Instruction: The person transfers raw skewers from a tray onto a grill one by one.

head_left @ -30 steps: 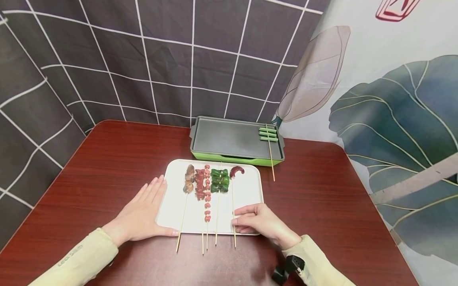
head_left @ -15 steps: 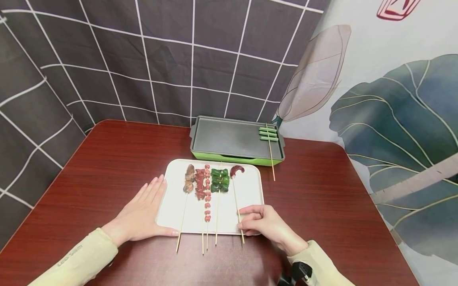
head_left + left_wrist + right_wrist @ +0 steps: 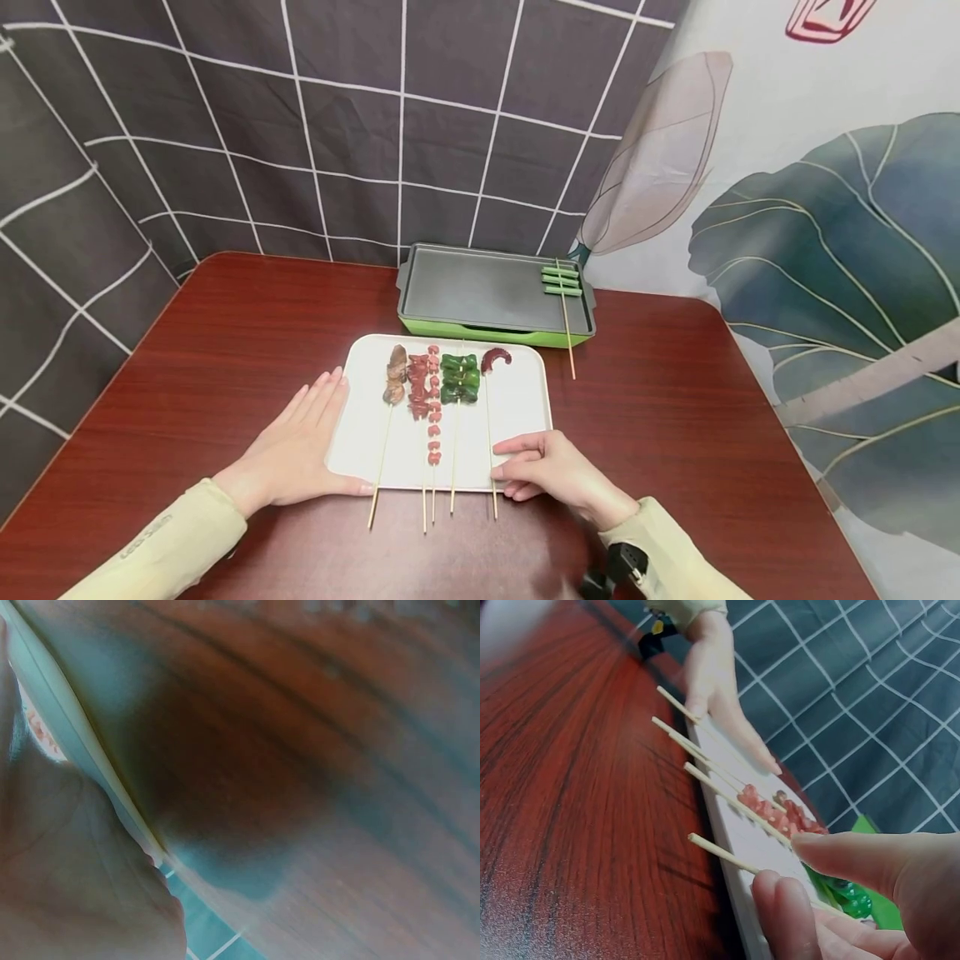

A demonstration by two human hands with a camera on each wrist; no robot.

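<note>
On a white tray (image 3: 521,417) lie several skewers side by side. My right hand (image 3: 551,468) pinches the stick of the rightmost, an octopus tentacle skewer (image 3: 496,360) with a dark red curled piece, near the tray's front rim. To its left are a green pepper skewer (image 3: 460,379), a skewer of small pink pieces (image 3: 434,417), a red meat skewer (image 3: 418,387) and a brown, mushroom-like skewer (image 3: 396,377). My left hand (image 3: 300,442) rests flat with spread fingers along the tray's left rim, its thumb at the front edge by the brown skewer's stick.
Behind the tray stands a green-sided grill with a dark plate (image 3: 480,287). A skewer of green vegetable sticks (image 3: 561,281) lies on its right end, its stick hanging over the front. The red-brown table (image 3: 645,400) reaches to the curtains behind.
My right hand shifted right with the octopus tentacle skewer's stick, tilting it, then moved partly back left so the stick stands straighter. My left hand stays put.
</note>
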